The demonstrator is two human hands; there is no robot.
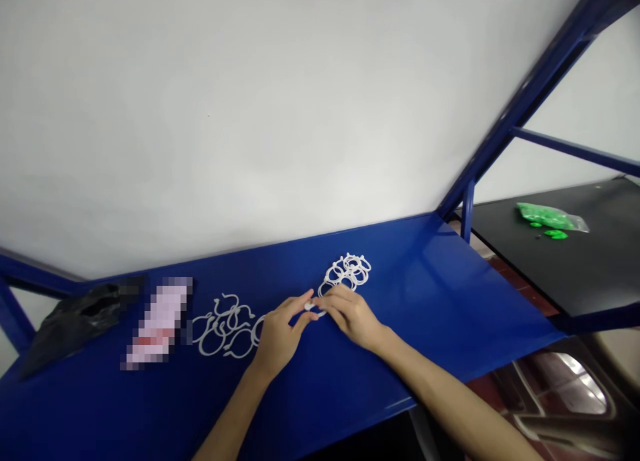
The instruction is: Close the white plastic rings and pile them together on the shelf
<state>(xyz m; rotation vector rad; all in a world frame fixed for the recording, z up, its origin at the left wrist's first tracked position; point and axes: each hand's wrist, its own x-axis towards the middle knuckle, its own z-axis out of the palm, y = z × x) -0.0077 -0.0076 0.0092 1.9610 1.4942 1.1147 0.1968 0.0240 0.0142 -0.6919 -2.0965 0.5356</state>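
Observation:
Above the blue table, my left hand (281, 334) pinches one end of a white plastic curtain ring (309, 306) between thumb and fingertips. From the other side, my right hand (356, 316) grips the same ring, and the fingers hide most of it. Several open curtain rings (213, 342) lie loose and overlapping to the left of my left hand, one partly behind it. Just beyond my right hand is a heap of closed curtain rings (356, 269), touching one another.
Left on the blue table (350, 388) lie a blurred pink-and-white packet (159, 321) and a black plastic bag (83, 321). A white wall (280, 114) and blue metal frame (520, 108) bound it. At right, a black table (540, 268) carries a bag of green pieces (547, 216).

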